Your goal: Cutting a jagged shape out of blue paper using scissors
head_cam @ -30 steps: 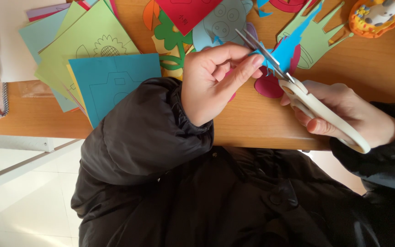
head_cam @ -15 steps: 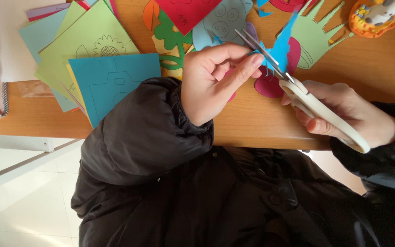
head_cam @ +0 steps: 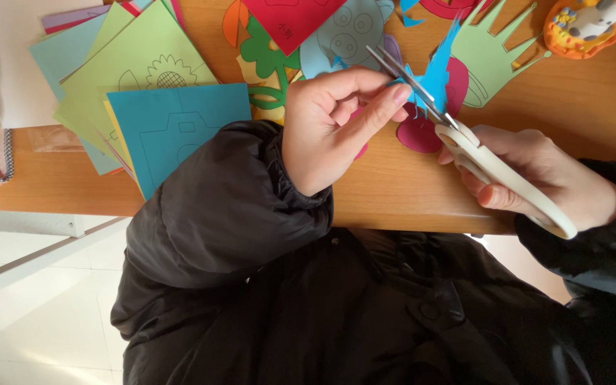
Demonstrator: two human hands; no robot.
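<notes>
Right hand (head_cam: 536,175) clenched on the white-handled scissors (head_cam: 458,132) — blades run up-left along the blue paper piece (head_cam: 438,68). Left hand (head_cam: 333,121) pinches that piece just left of the blades, above the wooden table (head_cam: 393,192).

The small blue paper cutout (head_cam: 436,71) is partly hidden behind the blades of the white-handled scissors (head_cam: 493,167) and the left hand's fingertips (head_cam: 386,107), so its full shape cannot be told. The right hand (head_cam: 550,178) covers much of the scissor handles. The red paper square (head_cam: 290,18), the green hand-shaped paper cutout (head_cam: 490,53) and the orange clay figure (head_cam: 586,25) are cut off by the top edge. The stack of coloured paper sheets (head_cam: 130,93) overlaps, hiding the lower sheets. A dark jacket covers both arms and the tabletop's (head_cam: 408,199) near edge.
</notes>
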